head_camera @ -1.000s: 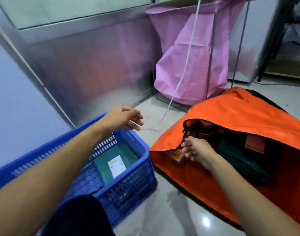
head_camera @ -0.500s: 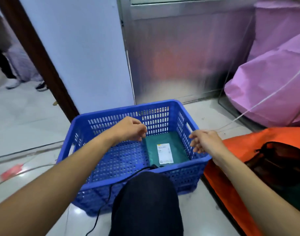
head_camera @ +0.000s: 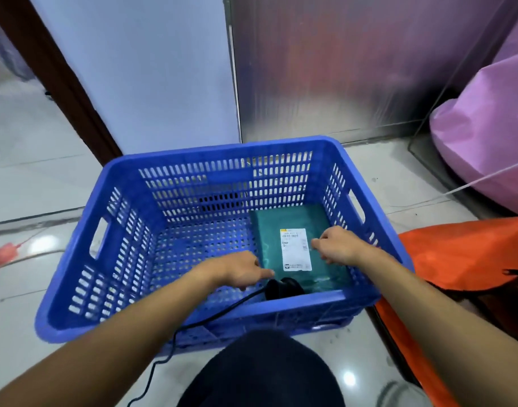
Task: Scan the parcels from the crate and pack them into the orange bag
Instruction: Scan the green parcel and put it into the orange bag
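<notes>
A blue slotted crate [head_camera: 125, 230] stands on the floor in front of me. One green parcel [head_camera: 293, 218] with a white label [head_camera: 294, 249] lies flat in its right half. A black scanner [head_camera: 284, 287] with a black cable rests inside the near wall, partly on the parcel's near edge. My left hand [head_camera: 237, 270] reaches into the crate, fingers extended toward the parcel's left edge and the scanner, holding nothing. My right hand [head_camera: 337, 246] hovers over the parcel's right side with fingers loosely curled. The orange bag [head_camera: 463, 254] lies on the floor at the right.
A pink sack [head_camera: 487, 136] sits at the far right behind a thin white cord. A metal panel and a pale wall stand behind the crate. My dark-clad knee [head_camera: 266, 374] is at the bottom centre. A red object [head_camera: 2, 254] lies on the left floor.
My view swung left from the orange bag to the crate. My right hand left the bag's opening; both hands have dropped into the crate over the green parcel.
</notes>
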Tool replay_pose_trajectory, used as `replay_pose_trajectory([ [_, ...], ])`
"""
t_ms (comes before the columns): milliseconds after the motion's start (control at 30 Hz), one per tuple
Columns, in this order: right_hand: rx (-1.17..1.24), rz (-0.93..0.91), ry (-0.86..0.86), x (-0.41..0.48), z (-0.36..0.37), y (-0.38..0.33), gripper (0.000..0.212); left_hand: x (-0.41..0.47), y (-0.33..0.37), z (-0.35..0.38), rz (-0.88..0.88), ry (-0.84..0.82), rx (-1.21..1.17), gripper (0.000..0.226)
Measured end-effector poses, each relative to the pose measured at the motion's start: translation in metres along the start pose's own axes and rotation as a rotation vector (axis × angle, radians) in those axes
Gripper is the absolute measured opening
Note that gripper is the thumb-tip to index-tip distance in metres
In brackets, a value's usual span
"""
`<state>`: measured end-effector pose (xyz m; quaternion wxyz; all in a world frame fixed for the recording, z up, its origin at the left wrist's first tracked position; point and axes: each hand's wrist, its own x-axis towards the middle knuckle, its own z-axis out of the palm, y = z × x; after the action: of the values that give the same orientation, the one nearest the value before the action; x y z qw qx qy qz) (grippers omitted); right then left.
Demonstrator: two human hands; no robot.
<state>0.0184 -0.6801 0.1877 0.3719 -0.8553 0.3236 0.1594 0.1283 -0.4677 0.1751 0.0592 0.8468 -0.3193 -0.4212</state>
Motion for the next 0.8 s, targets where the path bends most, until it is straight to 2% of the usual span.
replay_pose_trajectory([
  [133,-0.038,-0.018,0.065,0.022,0.014,0.016,0.040,0.025,0.038,0.005,0.144,-0.023,0.277,0.058],
  [200,-0.162,0.021,-0.042,0.028,0.016,0.023,0.042,0.041,0.047,0.011,0.103,-0.105,0.311,0.058],
  [267,-0.281,0.071,-0.145,0.036,0.014,0.024,0.041,0.058,0.049,0.014,0.029,-0.198,0.272,0.049],
  [333,-0.375,0.107,-0.180,0.044,0.010,0.024,0.035,0.069,0.052,0.015,-0.021,-0.252,0.179,0.037],
  [433,-0.429,0.143,-0.147,0.058,0.004,0.029,0.045,0.074,0.053,0.028,-0.065,-0.293,0.033,0.014],
  [500,-0.404,0.169,-0.135,0.070,0.004,0.035,0.045,0.066,0.051,0.031,-0.092,-0.324,-0.040,0.017],
  [567,-0.347,0.189,-0.133,0.079,0.006,0.040,0.048,0.053,0.043,0.021,-0.082,-0.239,-0.040,0.020],
  [633,-0.358,0.204,-0.155,0.083,0.008,0.040,0.051,0.040,0.033,0.003,-0.062,-0.043,-0.073,0.024],
  [733,-0.375,0.221,-0.251,0.085,0.012,0.040,0.046,0.025,0.018,-0.023,-0.095,0.236,-0.283,0.024],
  [800,-0.370,0.204,-0.293,0.089,0.012,0.044,0.041,0.020,0.010,-0.030,-0.108,0.327,-0.457,0.020],
])
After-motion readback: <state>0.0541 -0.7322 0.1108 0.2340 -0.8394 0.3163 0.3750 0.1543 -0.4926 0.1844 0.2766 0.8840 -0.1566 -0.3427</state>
